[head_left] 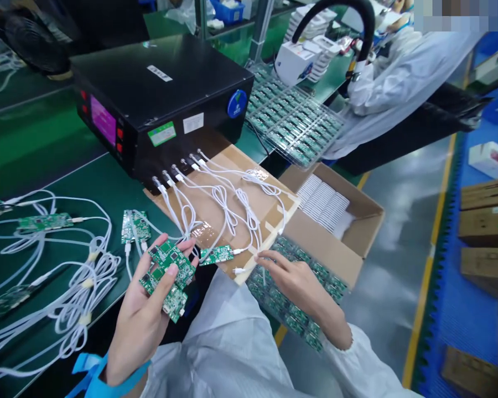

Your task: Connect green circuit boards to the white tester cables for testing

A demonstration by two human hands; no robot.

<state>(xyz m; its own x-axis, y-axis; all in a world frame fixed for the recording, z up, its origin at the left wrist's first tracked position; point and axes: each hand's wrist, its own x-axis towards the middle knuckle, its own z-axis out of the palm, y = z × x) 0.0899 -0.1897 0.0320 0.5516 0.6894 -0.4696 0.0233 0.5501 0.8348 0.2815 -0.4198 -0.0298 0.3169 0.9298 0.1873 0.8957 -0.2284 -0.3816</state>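
Note:
My left hand (139,309) is closed around a small stack of green circuit boards (172,265), with the thumb lying across the top one. My right hand (296,282) is at the front edge of the brown cardboard sheet (209,204). Its fingertips are pinched on a white cable (253,243). Between my hands, a green circuit board (218,255) lies on the cardboard with a white plug in its right end. Another board (135,226), with cables plugged in, rests on the green table behind my left hand. A loose white plug (241,271) lies by the cardboard's front corner.
A black box with a pink screen (161,94) feeds several white cables. Coiled cables (81,293) and wired boards cover the left. Trays of boards (294,119) stand behind and below my right hand (296,320). An open carton (336,215) holds white pieces. A co-worker's sleeve (398,83) is at upper right.

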